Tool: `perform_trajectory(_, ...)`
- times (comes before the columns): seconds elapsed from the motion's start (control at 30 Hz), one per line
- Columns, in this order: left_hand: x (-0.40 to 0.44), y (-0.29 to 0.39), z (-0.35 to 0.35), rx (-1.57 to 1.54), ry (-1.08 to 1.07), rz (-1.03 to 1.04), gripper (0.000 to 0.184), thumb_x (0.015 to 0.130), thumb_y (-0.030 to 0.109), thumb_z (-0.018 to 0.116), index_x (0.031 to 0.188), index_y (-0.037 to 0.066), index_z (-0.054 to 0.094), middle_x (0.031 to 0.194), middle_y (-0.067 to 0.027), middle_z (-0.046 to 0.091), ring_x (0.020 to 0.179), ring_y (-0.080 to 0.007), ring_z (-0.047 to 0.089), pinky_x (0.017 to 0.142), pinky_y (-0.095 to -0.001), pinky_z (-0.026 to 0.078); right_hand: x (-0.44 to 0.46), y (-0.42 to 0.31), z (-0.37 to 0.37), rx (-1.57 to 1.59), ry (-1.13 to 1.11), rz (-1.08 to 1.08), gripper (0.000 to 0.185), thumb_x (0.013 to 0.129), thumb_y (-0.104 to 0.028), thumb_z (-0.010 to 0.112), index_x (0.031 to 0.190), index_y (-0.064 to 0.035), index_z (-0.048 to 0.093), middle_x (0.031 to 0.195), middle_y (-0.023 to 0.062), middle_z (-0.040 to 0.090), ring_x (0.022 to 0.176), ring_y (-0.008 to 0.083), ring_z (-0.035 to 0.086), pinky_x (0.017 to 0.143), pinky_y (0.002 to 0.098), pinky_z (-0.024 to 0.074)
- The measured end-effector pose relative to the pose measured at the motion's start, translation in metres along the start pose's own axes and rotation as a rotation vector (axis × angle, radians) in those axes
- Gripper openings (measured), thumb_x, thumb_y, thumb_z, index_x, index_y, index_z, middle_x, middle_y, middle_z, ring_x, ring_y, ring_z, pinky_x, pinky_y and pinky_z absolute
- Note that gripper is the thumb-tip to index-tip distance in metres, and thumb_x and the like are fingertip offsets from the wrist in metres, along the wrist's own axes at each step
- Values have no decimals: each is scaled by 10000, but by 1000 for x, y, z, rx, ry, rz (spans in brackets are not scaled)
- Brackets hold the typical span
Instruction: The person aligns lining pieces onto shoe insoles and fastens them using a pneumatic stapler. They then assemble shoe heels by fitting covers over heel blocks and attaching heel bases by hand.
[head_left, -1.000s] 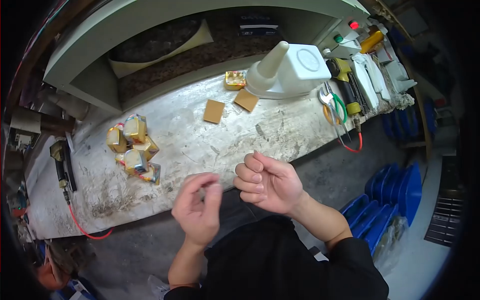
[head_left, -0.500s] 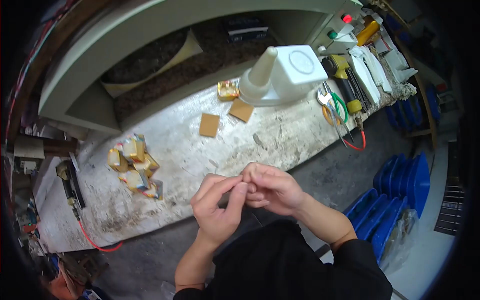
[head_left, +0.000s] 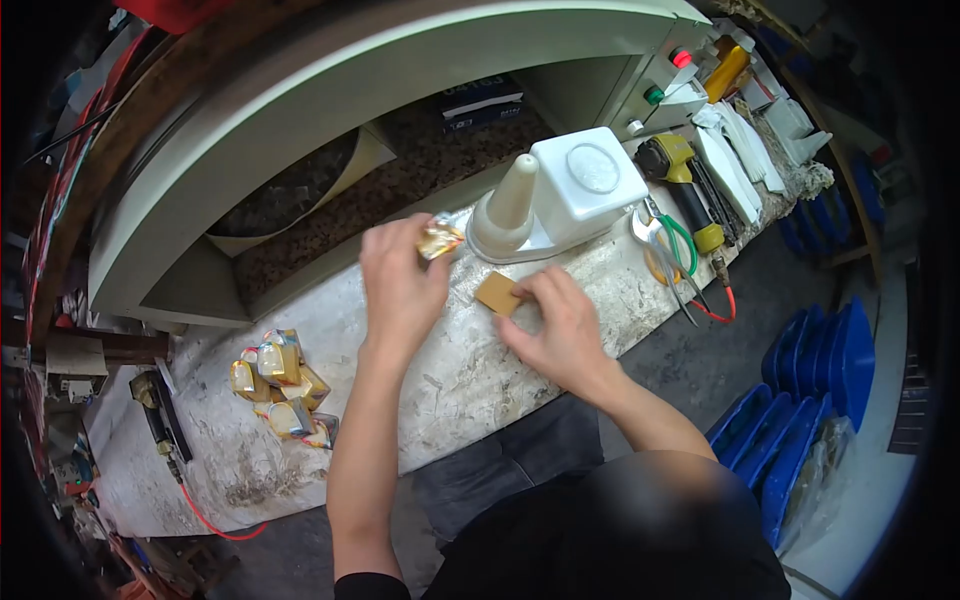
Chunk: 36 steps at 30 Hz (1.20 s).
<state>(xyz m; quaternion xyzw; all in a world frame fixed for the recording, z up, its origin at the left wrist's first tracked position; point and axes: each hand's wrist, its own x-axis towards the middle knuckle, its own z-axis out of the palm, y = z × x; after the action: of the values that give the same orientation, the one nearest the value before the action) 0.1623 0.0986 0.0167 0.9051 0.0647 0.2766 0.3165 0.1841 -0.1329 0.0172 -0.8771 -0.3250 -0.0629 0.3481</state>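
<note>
My left hand [head_left: 398,283] is closed around a small block with a shiny gold, printed wrapper [head_left: 440,238], over the far side of the workbench [head_left: 470,375]. My right hand [head_left: 556,328] pinches the edge of a flat tan square piece [head_left: 497,292] between thumb and fingers. Only one tan square shows; the spot where a second one lay is behind my left hand. To the left lies a pile of several similar wrapped blocks [head_left: 282,375].
A white bottle-like container [head_left: 590,185] with a cone-shaped part [head_left: 515,205] stands just beyond my hands. Green-handled scissors [head_left: 680,247] and a yellow-black air tool [head_left: 685,180] lie right. Another air tool [head_left: 155,410] with a red hose sits left. Blue bins [head_left: 820,350] stand right.
My hands were together near the bench's front edge; they have parted and reached forward. My left hand has taken the gold-wrapped block, my right hand a tan square. The view has shifted slightly.
</note>
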Motion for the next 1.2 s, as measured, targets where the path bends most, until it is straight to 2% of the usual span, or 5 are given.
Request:
perform_trajectory(0.27, -115, 21, -77, -818, 115, -567, 597, 855, -49, 810, 1388, -10, 544, 1256, -60, 613, 1246, -193, 596, 1067, -345, 507, -5, 6, -17, 141, -137, 4, 400, 806, -205, 895, 1084, -16, 679, 952, 125, 680, 856, 260, 675, 752, 377, 555)
perform_trajectory(0.53, -171, 45, -77, -1063, 96, -520, 590, 849, -120, 779, 1355, -14, 493, 1258, -173, 676, 1171, -254, 687, 1060, -414, 579, 202, -175, -200, 328, 870, -686, 313, 873, -105, 858, 1140, -20, 720, 1116, 73, 706, 774, 95, 623, 616, 258, 492)
perform_trajectory(0.73, -187, 67, -76, -1173, 130, -578, 557, 856, -126, 772, 1332, -24, 501, 1264, -188, 676, 1169, -258, 694, 1063, -414, 581, 190, -181, -199, 440, 771, -701, 250, 912, -76, 824, 1122, 16, 723, 977, 67, 728, 649, 77, 594, 553, 235, 457)
perform_trajectory(0.87, -195, 72, -77, -1205, 139, -610, 512, 856, -124, 774, 1290, -23, 523, 1278, -206, 676, 1176, -263, 695, 1069, -418, 579, 79, -132, -112, 248, -372, -267, 301, 938, -184, 804, 1182, -25, 728, 1107, 106, 737, 867, 219, 717, 727, 325, 576)
perform_trajectory(1.2, -208, 68, -74, -1390, 142, -601, 533, 881, -114, 714, 1376, -52, 527, 1242, -173, 706, 1150, -264, 701, 1011, -385, 570, 31, -29, 74, 5, -211, -398, 464, 893, -245, 809, 1308, -74, 692, 1220, 184, 684, 1103, 375, 640, 914, 490, 564)
